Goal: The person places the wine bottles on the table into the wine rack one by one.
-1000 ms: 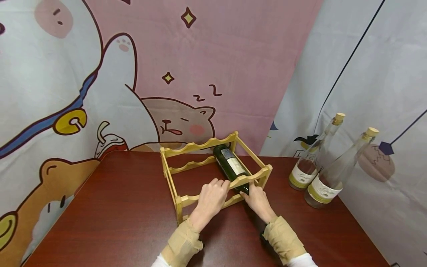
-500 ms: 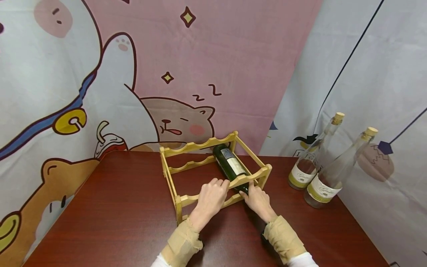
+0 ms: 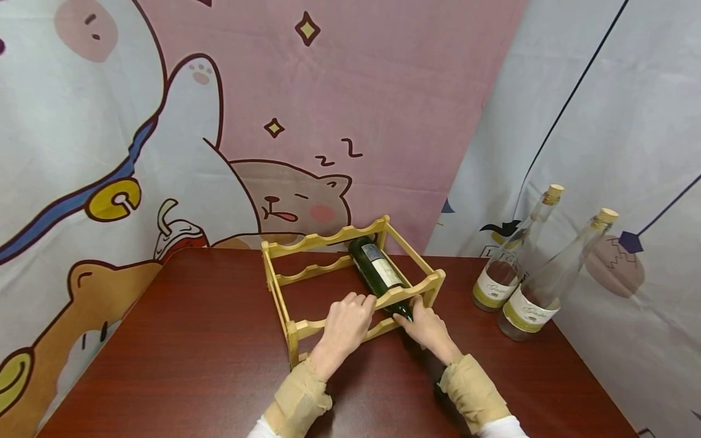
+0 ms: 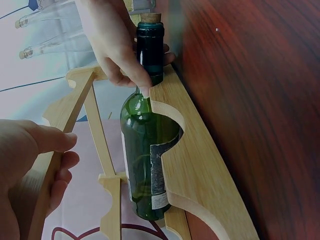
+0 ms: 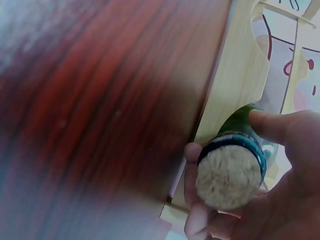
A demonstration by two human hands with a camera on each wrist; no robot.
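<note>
A dark green wine bottle (image 3: 378,266) with a pale label lies in the lower right bay of a light wooden wine rack (image 3: 406,244). Its corked neck (image 4: 150,52) sticks out past the front lower rail. My right hand (image 3: 429,328) is at this neck, thumb (image 5: 270,125) on one side and fingers (image 5: 197,217) curled on the other. The cork (image 5: 230,176) faces the right wrist camera. My left hand (image 3: 348,321) grips the rack's upper front rail (image 4: 42,182), the thumb on one side and fingertips showing on the other.
Two clear corked bottles (image 3: 495,281) (image 3: 530,310) with white and yellow labels stand upright on the dark red wooden table (image 3: 219,340), right of the rack. A cartoon-printed cloth (image 3: 383,109) hangs behind the table. Another dark object (image 3: 448,398) lies partly hidden beside the right forearm.
My right hand and forearm have shifted slightly right, and more of the bottle's neck end shows beside the hand. My left hand stays on the rail, and the rack has not visibly moved.
</note>
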